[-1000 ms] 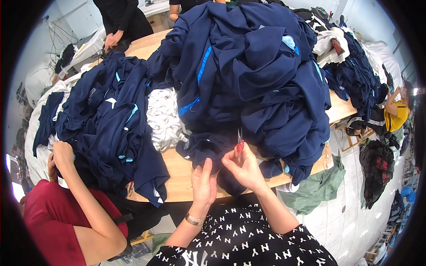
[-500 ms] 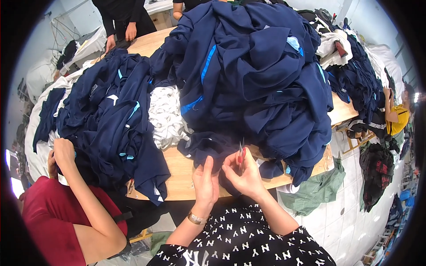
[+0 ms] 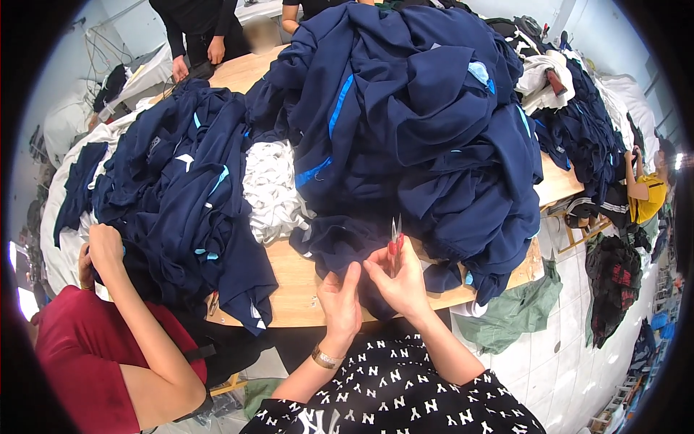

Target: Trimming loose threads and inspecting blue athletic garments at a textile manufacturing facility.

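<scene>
Small red-handled scissors [image 3: 395, 254] are gripped in my right hand [image 3: 402, 282], their pointed blades upward and slightly apart. A navy garment [image 3: 340, 242] lies in front of me on the wooden table, its lower part hanging near the edge. My left hand [image 3: 341, 302] is closed on the garment's near side, thumb up. Both thumbs nearly meet over the fabric, and the fingers behind it are partly hidden. Just beyond rises a large heap of navy garments [image 3: 434, 108] with light blue and bright blue trims.
White strips [image 3: 271, 192] lie bundled left of the heap, beside another navy pile [image 3: 173, 159]. A person in a red top [image 3: 116, 362] works close on my left. Green sheeting [image 3: 513, 311] covers floor at right. More people stand around the table.
My left hand has shifted slightly right and down, bringing its thumb close to my right hand. The scissors have turned a little and moved up, their blades showing more clearly.
</scene>
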Demonstrator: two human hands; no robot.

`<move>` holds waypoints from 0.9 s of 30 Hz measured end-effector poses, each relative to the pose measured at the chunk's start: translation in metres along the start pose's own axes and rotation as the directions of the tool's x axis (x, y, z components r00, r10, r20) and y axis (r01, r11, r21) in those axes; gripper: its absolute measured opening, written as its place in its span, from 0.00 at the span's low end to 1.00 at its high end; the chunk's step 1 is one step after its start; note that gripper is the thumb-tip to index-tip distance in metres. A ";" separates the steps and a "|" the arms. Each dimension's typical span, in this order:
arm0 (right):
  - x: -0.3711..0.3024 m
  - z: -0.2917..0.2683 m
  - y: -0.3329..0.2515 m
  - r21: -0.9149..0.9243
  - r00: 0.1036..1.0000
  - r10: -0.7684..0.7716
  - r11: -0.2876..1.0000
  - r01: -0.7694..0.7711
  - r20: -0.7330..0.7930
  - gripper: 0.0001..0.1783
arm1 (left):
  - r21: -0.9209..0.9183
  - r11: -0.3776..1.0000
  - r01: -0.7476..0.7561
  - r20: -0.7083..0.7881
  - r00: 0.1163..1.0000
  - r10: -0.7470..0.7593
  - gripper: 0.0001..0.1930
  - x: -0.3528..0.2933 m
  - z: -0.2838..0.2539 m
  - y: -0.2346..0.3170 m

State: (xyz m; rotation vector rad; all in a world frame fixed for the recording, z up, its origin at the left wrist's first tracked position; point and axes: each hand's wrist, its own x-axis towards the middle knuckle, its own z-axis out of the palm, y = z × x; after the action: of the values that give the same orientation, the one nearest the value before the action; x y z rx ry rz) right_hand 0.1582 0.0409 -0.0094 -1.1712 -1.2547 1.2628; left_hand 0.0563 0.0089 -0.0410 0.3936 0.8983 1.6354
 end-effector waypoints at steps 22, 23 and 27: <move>-0.003 -0.031 -0.007 -0.665 0.912 -0.333 0.629 0.403 0.238 0.18 | -0.123 0.919 0.375 0.003 0.926 -0.377 0.18 0.013 0.005 0.036; -0.003 -0.031 -0.008 -0.717 0.904 -0.331 0.558 0.418 0.270 0.19 | -0.123 0.919 0.373 0.003 0.927 -0.376 0.18 0.012 0.005 0.037; -0.001 -0.029 -0.008 -0.781 0.877 -0.351 0.422 0.460 0.327 0.20 | -0.059 0.935 0.350 0.027 0.937 -0.349 0.17 0.010 0.006 0.037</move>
State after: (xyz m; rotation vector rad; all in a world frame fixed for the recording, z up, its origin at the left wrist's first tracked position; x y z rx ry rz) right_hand 0.1873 0.0424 -0.0017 -1.3022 -2.2237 0.2671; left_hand 0.0321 0.0196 -0.0118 0.1891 0.8483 1.3258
